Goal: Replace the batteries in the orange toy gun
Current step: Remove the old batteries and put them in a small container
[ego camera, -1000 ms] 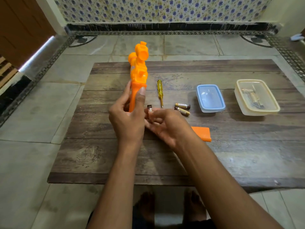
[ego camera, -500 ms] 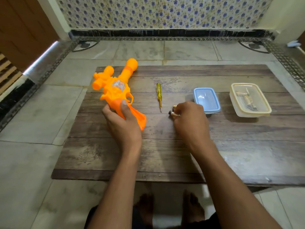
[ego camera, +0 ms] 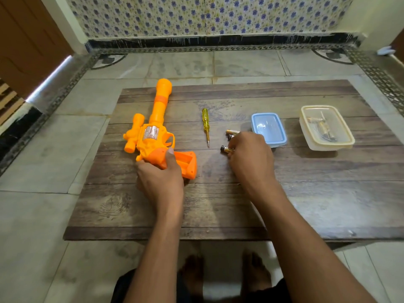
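Observation:
The orange toy gun [ego camera: 153,136] lies flat on the left part of the wooden table [ego camera: 218,204], barrel pointing away. Its grip faces me with the battery compartment [ego camera: 185,164] open. My left hand [ego camera: 161,178] grips the gun's handle, thumb on top. My right hand [ego camera: 251,158] pinches a gold and black battery [ego camera: 225,149] just above the table. Two more batteries [ego camera: 231,132] lie right behind that hand, partly hidden by it. The orange compartment cover is out of sight under my right arm.
A yellow-handled screwdriver [ego camera: 205,124] lies between the gun and the batteries. A small blue container [ego camera: 268,129] sits right of my right hand. Farther right stands a clear lidded box [ego camera: 326,127] with several batteries inside. My feet show below the table's near edge.
The gun went from upright in my left hand to lying flat on the table. My right hand carried a battery to the right, beside the two loose ones.

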